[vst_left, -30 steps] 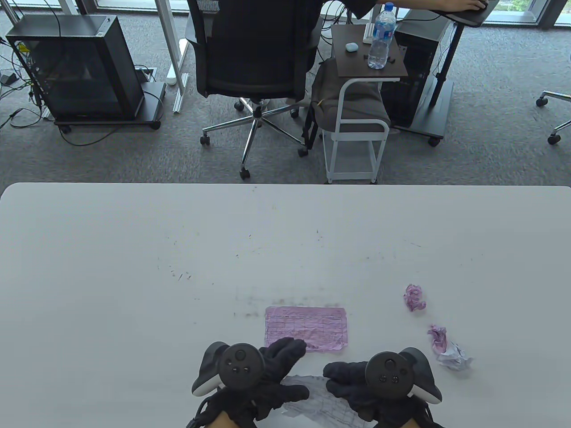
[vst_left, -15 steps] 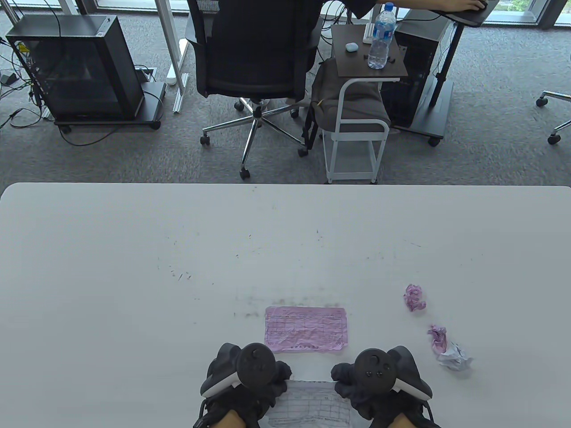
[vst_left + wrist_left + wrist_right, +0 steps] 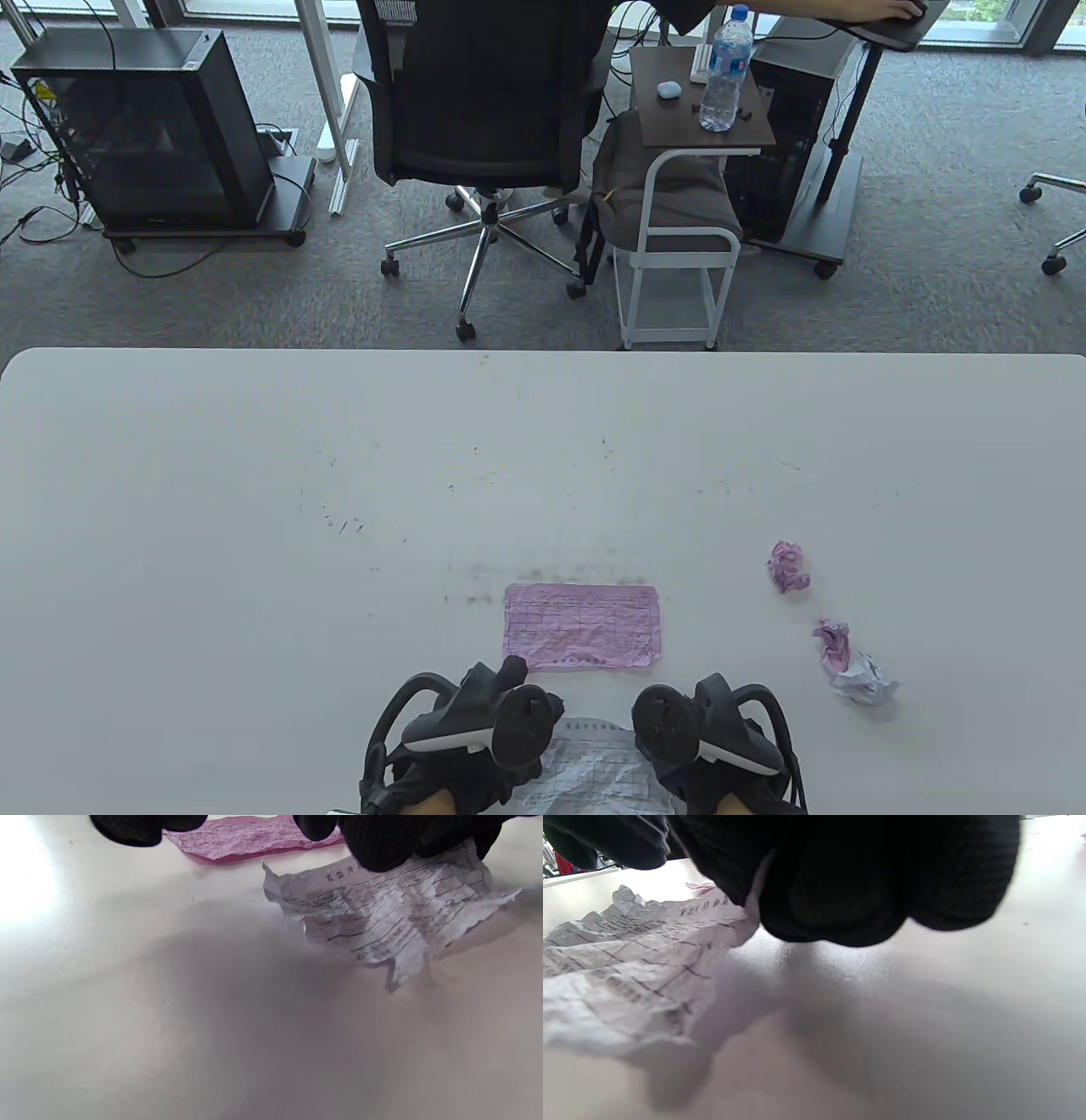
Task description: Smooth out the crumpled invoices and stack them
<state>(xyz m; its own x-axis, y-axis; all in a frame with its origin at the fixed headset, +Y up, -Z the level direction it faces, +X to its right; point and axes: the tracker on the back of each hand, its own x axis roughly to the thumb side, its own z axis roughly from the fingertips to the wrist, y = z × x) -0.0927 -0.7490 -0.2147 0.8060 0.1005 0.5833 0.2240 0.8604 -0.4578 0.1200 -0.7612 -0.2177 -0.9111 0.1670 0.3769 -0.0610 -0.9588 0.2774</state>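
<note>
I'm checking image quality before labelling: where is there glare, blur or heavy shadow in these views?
Left wrist view: blown-out glare at the upper left of the table, a broad soft shadow beneath the white invoice. Right wrist view: the right hand is a dark blur filling the top. Table view: evenly lit, sharp.

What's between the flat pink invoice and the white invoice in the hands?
Only bare table, a narrow strip, between pink invoice and white invoice; table view shows it.

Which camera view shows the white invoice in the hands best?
The left wrist view: the white invoice shows nearly whole, with creases and printed lines. The right wrist view shows only its part near that hand. In the table view the two hands cover most of it.
</note>
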